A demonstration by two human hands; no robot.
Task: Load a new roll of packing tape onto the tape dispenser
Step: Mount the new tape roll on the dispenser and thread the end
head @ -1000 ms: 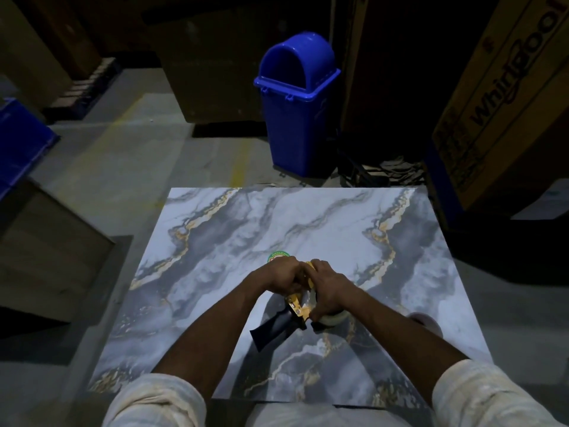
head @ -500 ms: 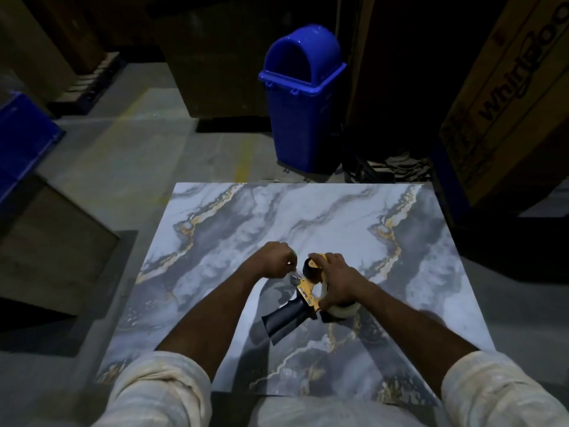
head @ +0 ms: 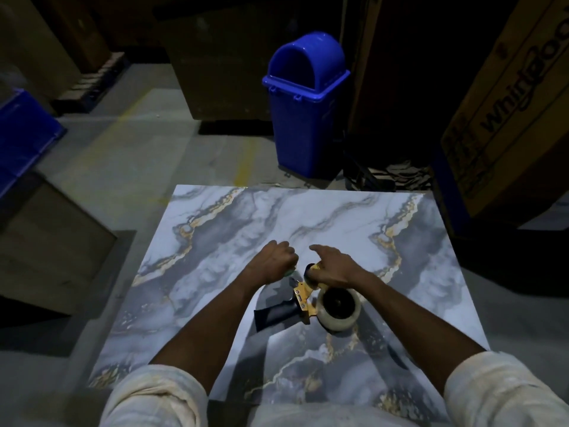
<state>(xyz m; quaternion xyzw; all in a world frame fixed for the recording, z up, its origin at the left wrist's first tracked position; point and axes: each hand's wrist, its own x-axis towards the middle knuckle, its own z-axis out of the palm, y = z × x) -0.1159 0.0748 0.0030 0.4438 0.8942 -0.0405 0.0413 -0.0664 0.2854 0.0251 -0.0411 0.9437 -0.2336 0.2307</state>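
A tape dispenser (head: 301, 298) with a yellow frame and a black handle lies on the marble-patterned table (head: 308, 217). A pale roll of packing tape (head: 338, 318) sits on its hub, to the right of the handle. My right hand (head: 337, 269) grips the front end of the yellow frame, its index finger stretched out toward the far side. My left hand (head: 274, 260) is curled into a fist just left of the dispenser's front and pinches a small greenish tape end (head: 290, 272). How the tape runs under my hands is hidden.
A blue swing-lid bin (head: 304, 103) stands on the floor beyond the table. A large printed cardboard box (head: 508, 103) leans at the right. On the left are a blue crate (head: 21, 137) and a brown box (head: 46, 241).
My right hand has slid off the roll to the dispenser's front, uncovering the roll. The left hand has drawn slightly away to the left, still pinching. The camera moved closer.
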